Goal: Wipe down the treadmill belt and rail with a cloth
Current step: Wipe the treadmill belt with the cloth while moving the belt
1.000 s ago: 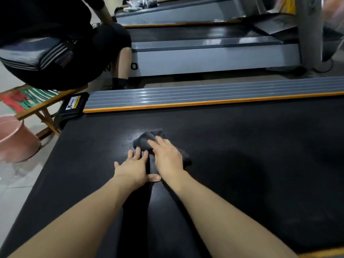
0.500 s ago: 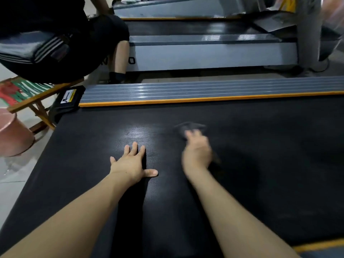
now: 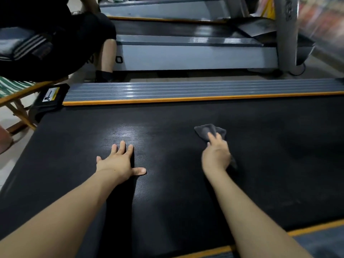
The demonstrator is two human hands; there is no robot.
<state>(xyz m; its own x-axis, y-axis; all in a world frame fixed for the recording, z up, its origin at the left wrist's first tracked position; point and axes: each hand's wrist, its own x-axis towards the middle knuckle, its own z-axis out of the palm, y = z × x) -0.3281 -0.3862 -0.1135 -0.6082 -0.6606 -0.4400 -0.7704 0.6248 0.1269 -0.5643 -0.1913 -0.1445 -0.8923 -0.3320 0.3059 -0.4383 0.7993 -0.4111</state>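
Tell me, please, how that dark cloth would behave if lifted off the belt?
The cloth looks bunched and creased under the right hand, so it probably flops and drapes. It seems thin, likely light. On the textured belt it may drag rather than slide.

We've got bare belt (image 3: 270,164) running wide to the right of the cloth (image 3: 210,132), nothing lying on it. Between our two hands the belt lies bare too, and ahead only the ribbed rail (image 3: 186,90) bounds it.
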